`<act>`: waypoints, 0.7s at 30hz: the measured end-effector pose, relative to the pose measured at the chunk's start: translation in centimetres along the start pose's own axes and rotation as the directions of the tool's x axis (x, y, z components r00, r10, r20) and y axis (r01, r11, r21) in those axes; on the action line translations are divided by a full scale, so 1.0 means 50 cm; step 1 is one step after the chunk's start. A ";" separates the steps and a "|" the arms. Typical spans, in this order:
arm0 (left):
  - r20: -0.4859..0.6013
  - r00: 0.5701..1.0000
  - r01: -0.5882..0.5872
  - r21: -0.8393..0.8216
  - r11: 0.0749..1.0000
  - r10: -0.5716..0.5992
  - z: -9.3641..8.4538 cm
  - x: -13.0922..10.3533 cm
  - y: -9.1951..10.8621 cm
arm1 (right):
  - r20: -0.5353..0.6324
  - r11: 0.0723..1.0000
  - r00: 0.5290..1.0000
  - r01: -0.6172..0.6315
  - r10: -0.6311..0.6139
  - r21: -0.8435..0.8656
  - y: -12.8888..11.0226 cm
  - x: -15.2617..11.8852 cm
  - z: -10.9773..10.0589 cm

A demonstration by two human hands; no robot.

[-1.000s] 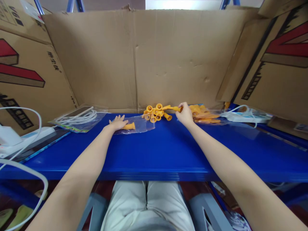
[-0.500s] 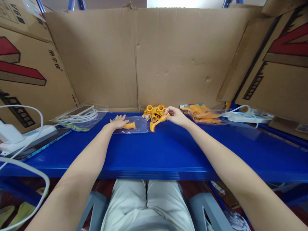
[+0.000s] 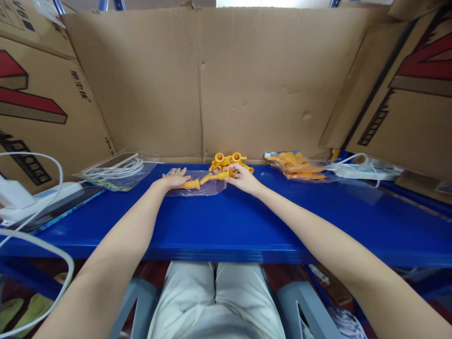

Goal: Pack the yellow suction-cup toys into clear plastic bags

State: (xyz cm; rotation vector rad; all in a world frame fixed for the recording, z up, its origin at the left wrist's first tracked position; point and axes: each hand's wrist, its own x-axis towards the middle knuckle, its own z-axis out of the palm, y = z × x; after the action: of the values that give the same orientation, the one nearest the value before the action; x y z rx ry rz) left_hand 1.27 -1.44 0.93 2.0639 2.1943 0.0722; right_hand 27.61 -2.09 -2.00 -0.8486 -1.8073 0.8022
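Note:
My left hand (image 3: 174, 179) lies flat with fingers spread on a clear plastic bag (image 3: 212, 189). One yellow plastic pipe (image 3: 191, 184) shows at the bag, its near end partly hidden by my fingers. Between thumb and fingers my right hand (image 3: 243, 179) grips the wide end of another yellow pipe (image 3: 216, 176). The thin end of that pipe points left, over the bag, close to the first pipe. Behind my right hand sits a pile of yellow pipes (image 3: 226, 160) with round cup ends, partly covered by the hand.
A filled bag of yellow pieces (image 3: 296, 165) lies at the right beside a white power strip (image 3: 367, 172). At the left are a bag with a white cable (image 3: 120, 172), a dark tablet-like device (image 3: 67, 207) and another power strip (image 3: 42, 202). Cardboard (image 3: 141, 84) walls the blue shelf (image 3: 226, 226).
My right hand has carried its pipe left from beside the pile to over the bag, and the pipe has turned. The left hand stays on the bag.

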 end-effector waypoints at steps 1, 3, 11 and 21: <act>0.001 1.000 -0.008 0.008 1.000 0.008 -0.001 -0.003 0.002 | 0.011 1.000 1.000 -0.012 0.012 0.003 -0.001 -0.001 0.005; 0.009 1.000 -0.027 0.026 0.999 0.026 -0.003 -0.009 0.006 | -0.022 0.999 0.999 -0.045 0.045 -0.021 0.001 -0.002 0.013; 0.018 0.997 -0.074 0.036 0.997 0.074 -0.002 -0.009 0.010 | -0.021 0.996 0.996 -0.085 0.085 -0.017 -0.008 -0.002 0.017; -0.011 0.993 -0.117 -0.124 0.985 0.117 -0.004 -0.021 0.013 | 0.096 0.994 0.994 -0.041 0.051 -0.098 -0.026 -0.008 0.005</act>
State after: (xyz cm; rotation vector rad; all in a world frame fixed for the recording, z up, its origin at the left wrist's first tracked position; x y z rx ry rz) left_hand 1.93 -2.43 1.27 2.1230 2.0134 0.2190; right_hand 27.24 -3.16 -1.23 -0.9300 -1.9323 0.8043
